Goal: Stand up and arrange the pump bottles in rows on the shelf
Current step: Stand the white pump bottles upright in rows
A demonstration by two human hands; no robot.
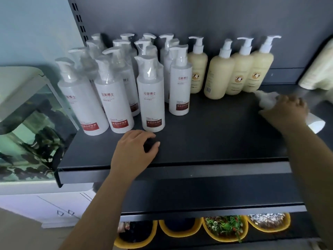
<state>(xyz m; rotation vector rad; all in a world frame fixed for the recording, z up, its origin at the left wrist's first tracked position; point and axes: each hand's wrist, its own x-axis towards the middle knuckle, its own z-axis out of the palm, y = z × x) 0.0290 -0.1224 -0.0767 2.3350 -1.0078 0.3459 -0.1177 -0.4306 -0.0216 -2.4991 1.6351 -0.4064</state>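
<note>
Shelf (207, 134): dark, front part bare.
White pump bottles (153, 94): upright, rows at left-back.
Cream pump bottles (239, 69): four upright, back right.
Left hand (135, 150): empty, fingers loosely curled, resting near front edge.
Right hand (286, 110): closed round a lying white bottle (266, 100) — blurred.

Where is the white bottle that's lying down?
On the shelf's right side, the lying white bottle sits under the right hand, just in front of the cream bottles.

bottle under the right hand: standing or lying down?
Lying down. The white bottle stretches flat along the shelf, with the right hand on it.
</note>
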